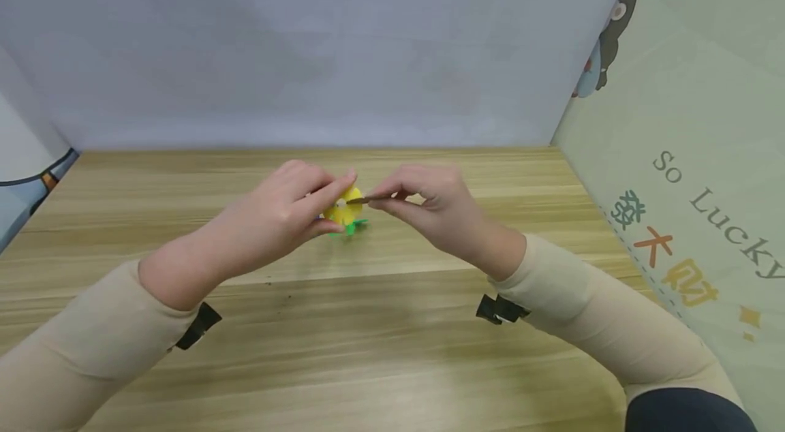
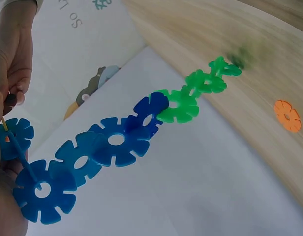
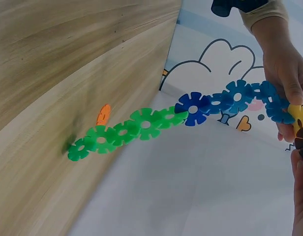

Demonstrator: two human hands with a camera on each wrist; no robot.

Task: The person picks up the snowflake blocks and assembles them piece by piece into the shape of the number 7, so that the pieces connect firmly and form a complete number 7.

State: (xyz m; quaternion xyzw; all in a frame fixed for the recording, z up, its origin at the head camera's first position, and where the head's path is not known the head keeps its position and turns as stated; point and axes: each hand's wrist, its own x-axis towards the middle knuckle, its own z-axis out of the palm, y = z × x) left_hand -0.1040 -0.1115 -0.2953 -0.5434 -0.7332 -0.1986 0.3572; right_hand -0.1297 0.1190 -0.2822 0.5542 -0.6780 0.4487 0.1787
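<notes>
Currently my left hand (image 1: 288,207) pinches the slotted plastic disc chain (image 3: 191,110); right hand (image 1: 429,204) pinches a brown disc (image 1: 368,199) above the woodgrain tabletop (image 1: 368,350).

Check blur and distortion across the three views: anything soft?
Head: sharp, even light, wide-angle bowing at the table edges. Left wrist: blue discs crisp, the far green end smeared. Right wrist: chain sharp, right hand at the frame edge soft.

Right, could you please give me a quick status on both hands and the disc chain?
Left hand holds yellow disc at chain end. Right hand pinches brown disc edge-on against it. Lone orange disc on table, clear of the work.
</notes>
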